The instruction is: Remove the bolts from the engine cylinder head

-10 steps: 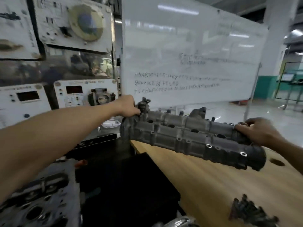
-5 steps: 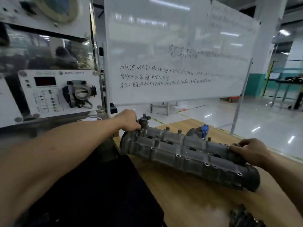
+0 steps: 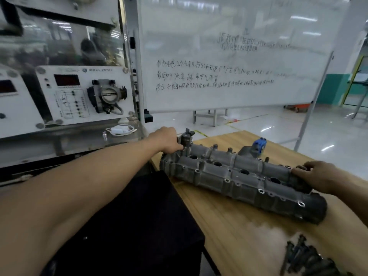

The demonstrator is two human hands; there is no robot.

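Lowered onto table (image 3: 235,232): grey cylinder head (image 3: 239,183), open bolt holes.

A large white whiteboard (image 3: 229,56) with lines of dark handwriting (image 3: 199,76) fills the upper centre and right of the frame, its grey metal stand leg (image 3: 310,108) slanting down at the right. At the left stands a white instrument panel (image 3: 65,92) carrying a red digital display (image 3: 66,80) and a silver metal throttle body (image 3: 107,95); below it lies a coiled white cable with an adaptor (image 3: 120,130). A light wooden tabletop (image 3: 239,226) takes the lower right, with a black mat (image 3: 139,226) beside it at lower centre. A glossy pale floor (image 3: 278,124) and a teal wall band (image 3: 334,90) show at the far right
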